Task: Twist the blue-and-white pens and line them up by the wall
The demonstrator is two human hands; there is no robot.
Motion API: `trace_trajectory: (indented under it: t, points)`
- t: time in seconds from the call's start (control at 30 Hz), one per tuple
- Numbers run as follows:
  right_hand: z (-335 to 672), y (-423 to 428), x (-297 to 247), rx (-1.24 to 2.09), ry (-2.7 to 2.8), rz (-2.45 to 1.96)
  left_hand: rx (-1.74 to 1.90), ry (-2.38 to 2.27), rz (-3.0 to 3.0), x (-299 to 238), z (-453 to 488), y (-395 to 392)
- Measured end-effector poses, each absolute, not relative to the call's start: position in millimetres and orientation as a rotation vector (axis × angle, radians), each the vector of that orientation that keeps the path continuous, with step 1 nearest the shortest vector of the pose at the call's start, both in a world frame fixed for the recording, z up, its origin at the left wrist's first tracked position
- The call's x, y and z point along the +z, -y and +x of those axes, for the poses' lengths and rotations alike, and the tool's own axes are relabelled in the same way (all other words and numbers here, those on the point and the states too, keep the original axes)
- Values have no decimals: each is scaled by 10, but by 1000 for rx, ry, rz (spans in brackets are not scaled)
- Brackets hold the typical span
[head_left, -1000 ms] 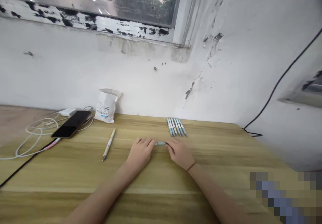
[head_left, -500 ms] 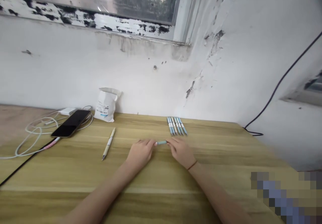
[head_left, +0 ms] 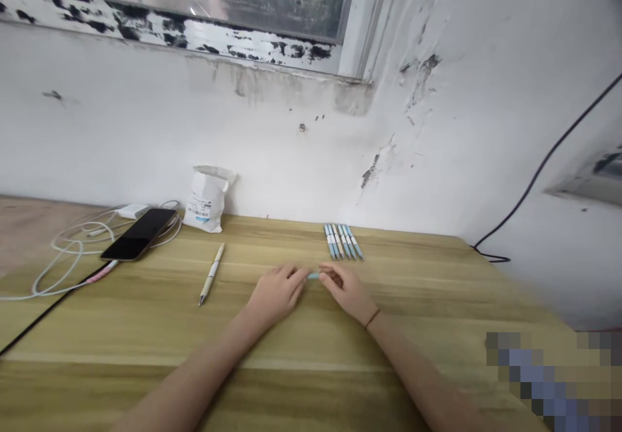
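A light-blue pen [head_left: 313, 276] lies sideways between my two hands, low over the table; only a short middle piece of it shows. My left hand [head_left: 276, 291] is closed round its left end. Thumb and fingers of my right hand [head_left: 348, 292] pinch the other end, the fingers curled. Just beyond my right hand, several blue and cream pens [head_left: 343, 243] lie side by side in a row. Well to the left of my left hand rests a single cream pen [head_left: 212, 274] with a white band.
A white packet [head_left: 205, 200] with a printed label stands against the wall. At the left lie a black phone [head_left: 139, 234] and tangled white cables [head_left: 76, 250]. The wooden table [head_left: 291, 380] meets the wall at the back. A black cable [head_left: 529, 182] hangs at the right.
My hands have come closer together, so less of the blue pen shows between them. My right hand's fingers are more curled. The view has shifted slightly.
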State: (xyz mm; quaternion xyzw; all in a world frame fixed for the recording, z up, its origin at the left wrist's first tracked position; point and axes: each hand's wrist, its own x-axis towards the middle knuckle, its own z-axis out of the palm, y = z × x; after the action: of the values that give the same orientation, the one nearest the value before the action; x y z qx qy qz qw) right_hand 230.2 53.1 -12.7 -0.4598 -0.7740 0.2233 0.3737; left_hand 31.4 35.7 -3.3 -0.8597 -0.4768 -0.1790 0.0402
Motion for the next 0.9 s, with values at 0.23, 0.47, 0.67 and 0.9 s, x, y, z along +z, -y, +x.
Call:
trace_trajectory:
  t: [0.23,0.47,0.67,0.9]
  points:
    - [2273,-517,-189,554,1990,-1147,-479,1600,-2609,-46,327,-358]
    - [2266,-506,-177,609,2000,-1174,-529,1584,-2639,-42,358,-333]
    - [2246,-487,-179,669,1948,-1156,-466,1670,-2649,-8,358,-330]
    - [2243,-493,-175,693,1927,-1112,-606,1631,-2632,-22,377,-299]
